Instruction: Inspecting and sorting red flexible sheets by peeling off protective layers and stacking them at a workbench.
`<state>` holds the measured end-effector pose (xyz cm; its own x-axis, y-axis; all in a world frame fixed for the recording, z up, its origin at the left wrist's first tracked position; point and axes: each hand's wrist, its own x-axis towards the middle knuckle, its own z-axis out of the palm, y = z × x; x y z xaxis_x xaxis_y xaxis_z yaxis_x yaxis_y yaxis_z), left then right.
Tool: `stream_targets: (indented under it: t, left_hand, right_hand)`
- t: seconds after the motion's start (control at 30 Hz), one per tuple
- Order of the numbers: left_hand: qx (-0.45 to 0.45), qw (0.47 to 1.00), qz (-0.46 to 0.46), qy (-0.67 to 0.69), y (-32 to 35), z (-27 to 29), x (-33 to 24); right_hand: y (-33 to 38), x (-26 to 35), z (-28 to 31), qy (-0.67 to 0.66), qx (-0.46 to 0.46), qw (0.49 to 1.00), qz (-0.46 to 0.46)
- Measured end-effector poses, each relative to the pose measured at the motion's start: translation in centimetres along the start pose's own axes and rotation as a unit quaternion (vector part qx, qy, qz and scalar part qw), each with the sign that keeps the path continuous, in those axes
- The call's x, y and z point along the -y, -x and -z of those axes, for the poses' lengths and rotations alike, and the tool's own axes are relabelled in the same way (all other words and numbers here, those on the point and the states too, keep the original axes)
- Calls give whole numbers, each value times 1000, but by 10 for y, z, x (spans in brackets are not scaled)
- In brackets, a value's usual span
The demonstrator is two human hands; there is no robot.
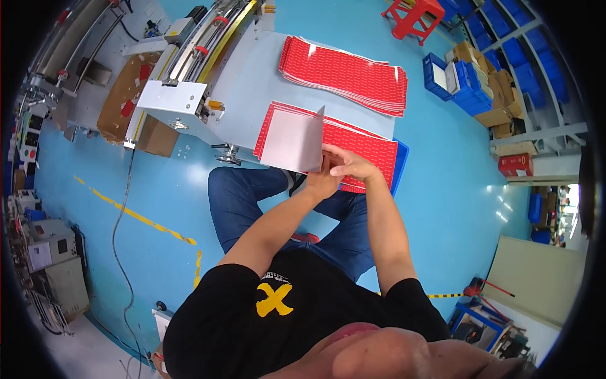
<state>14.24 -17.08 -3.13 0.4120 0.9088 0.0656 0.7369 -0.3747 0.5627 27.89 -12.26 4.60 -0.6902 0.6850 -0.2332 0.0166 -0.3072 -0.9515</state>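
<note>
A red printed sheet with a pale back (291,138) lies partly turned over on the nearer stack of red printed sheets (363,148), its right edge standing up. My left hand (324,183) is closed at the lower right corner of this sheet, and some of its fingers are hidden behind the other hand. Just right of it is my right hand (355,167), with index finger and thumb apart and its fingertips close to the raised edge. Farther back lies a second stack of red sheets (344,76), fanned slightly at its right end.
Both stacks rest on a pale grey table (243,82) joined to a roller machine (189,69) on the left. A blue tray (400,165) shows beneath the nearer stack. Blue crates (467,85) and a red stool (413,18) stand on the floor at the far right.
</note>
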Motion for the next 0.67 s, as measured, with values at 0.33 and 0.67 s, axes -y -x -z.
stream_targets:
  t: [0.33, 0.67]
  left_hand:
    - [-90, 984, 77, -130, -14, 54, 81]
    - [-69, 963, 189, -182, -18, 84, 128]
  right_hand:
    - [5, -52, 30, -20, -386, 898, -211]
    - [12, -55, 27, -54, -405, 900, -153]
